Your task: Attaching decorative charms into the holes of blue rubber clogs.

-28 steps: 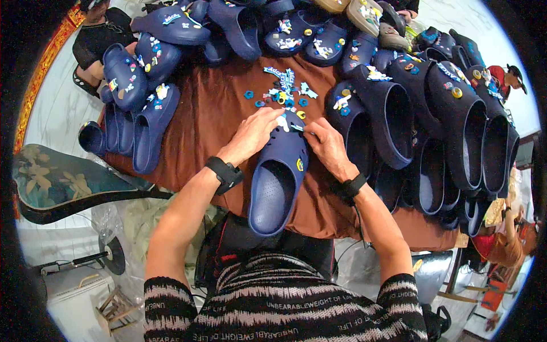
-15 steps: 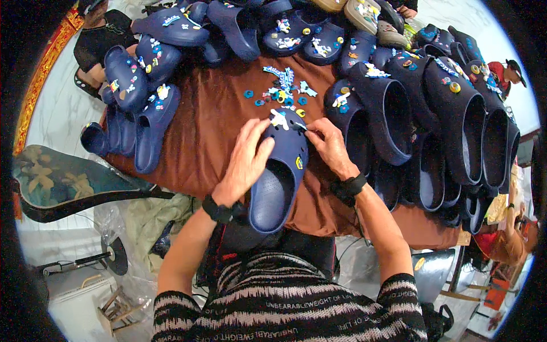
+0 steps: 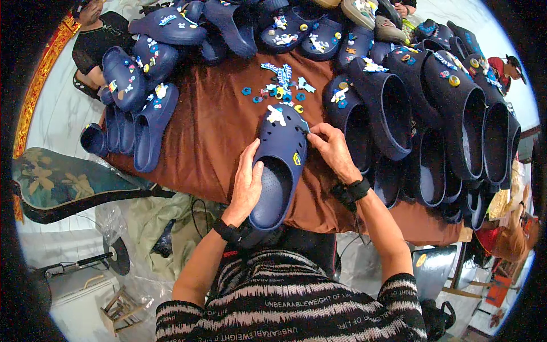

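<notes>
A navy blue clog (image 3: 279,141) lies on the brown cloth in front of me, its toe pointing away. My left hand (image 3: 245,185) wraps round its left side near the heel opening. At the clog's upper right edge my right hand (image 3: 332,151) is closed, thumb and finger pinching a small light-blue shoe charm (image 3: 306,126) that is mostly hidden by the fingertips. A white character charm (image 3: 276,116) sits on the toe, and a yellow charm (image 3: 296,159) on the right side near the strap. Beyond the toe lies a loose pile of colourful charms (image 3: 283,85).
Decorated navy clogs crowd the right side (image 3: 419,80), the far edge (image 3: 168,25) and the left (image 3: 124,80) of the brown cloth (image 3: 199,119). A dark floral chair back (image 3: 74,181) stands at the left. Other people are at the far left and right.
My left hand has slid down from beside the toe to the clog's heel side. My right hand, still pinching, has moved slightly down along the right edge.
</notes>
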`<state>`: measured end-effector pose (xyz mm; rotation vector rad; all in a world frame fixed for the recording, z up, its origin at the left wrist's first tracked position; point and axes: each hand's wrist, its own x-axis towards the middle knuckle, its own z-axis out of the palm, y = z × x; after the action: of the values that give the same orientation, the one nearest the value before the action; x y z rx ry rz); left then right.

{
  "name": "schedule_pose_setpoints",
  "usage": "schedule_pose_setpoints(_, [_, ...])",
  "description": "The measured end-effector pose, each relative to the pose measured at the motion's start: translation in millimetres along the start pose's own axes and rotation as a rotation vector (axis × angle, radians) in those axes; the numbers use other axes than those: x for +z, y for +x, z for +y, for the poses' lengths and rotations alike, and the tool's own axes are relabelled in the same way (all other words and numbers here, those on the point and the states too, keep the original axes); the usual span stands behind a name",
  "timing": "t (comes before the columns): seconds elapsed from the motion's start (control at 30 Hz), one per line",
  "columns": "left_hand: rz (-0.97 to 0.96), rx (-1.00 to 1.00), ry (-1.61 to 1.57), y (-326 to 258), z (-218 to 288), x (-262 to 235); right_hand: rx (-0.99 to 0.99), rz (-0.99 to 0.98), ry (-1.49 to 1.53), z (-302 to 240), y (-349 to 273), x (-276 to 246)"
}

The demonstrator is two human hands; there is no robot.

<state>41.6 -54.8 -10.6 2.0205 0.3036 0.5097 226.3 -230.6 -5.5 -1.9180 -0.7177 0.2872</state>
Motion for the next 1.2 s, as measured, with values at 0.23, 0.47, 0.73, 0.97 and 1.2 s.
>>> schedule_pose_setpoints(0.23, [0.004, -0.028, 0.014, -3.0, -1.5, 4.4, -0.259, 0.044, -0.221, -14.4, -19.6, 6.2])
schedule_pose_setpoints(0.47, [0.033, -0.003, 0.047, -2.2, -3.7, 5.4, -0.359, -0.001, -0.542, -35.3, -28.7, 8.8])
schedule_pose_setpoints(0.73, [0.016, 0.009, 0.088, -0.7, -1.3, 4.5, -0.494, -0.103, -0.808, -43.1, -20.4, 14.8])
schedule_pose_setpoints(0.97, [0.028, 0.005, 0.091, -1.6, 0.7, 3.5, -0.477, -0.173, -0.872, -48.1, -17.1, 21.9])
schedule_pose_setpoints(1.2, [0.040, -0.015, 0.061, -3.4, 2.2, 0.3, -0.017, -0.223, -0.287, -41.3, 4.3, -1.3])
